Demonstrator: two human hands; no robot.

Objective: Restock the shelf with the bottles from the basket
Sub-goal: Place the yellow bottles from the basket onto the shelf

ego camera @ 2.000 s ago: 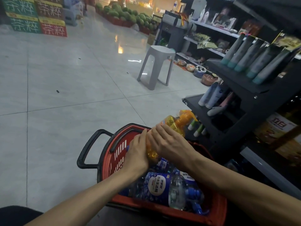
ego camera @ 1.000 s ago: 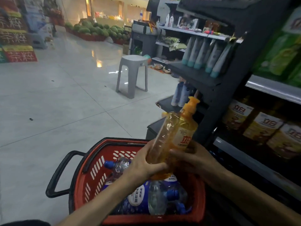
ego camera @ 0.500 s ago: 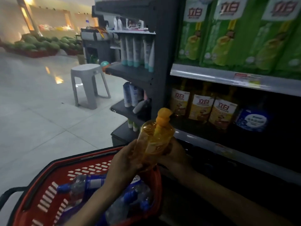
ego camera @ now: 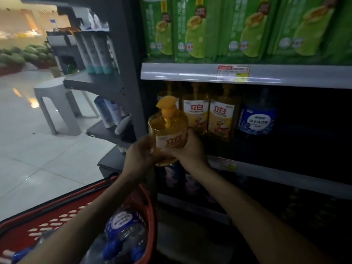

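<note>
- The orange pump bottle (ego camera: 168,134) is held upright in the air, above the red basket (ego camera: 150,206) and just in front of the shelf (ego camera: 285,176), near the matching orange bottles (ego camera: 221,119) that already stand there.
- The left hand (ego camera: 140,155) has its fingers curled round the lower left side of the bottle. The right hand (ego camera: 190,149) wraps the right side and the base, so both hands grip it.
- Handling, as a judgement: the bottle looks full of liquid, so it is probably fairly heavy, with a smooth plastic wall that may slip or give a little when squeezed.
- The best hold is low on the body, with one palm under the base. The pump head is a weak handle and could press down or turn.
- The open space seems to lie at the left end of the orange row, and the bottle should go in upright with its label facing out.
- A blue bottle (ego camera: 257,119) stands to the right of the row on the shelf, and more blue-capped bottles (ego camera: 122,231) lie in the basket — these are not yet shelved.
</note>
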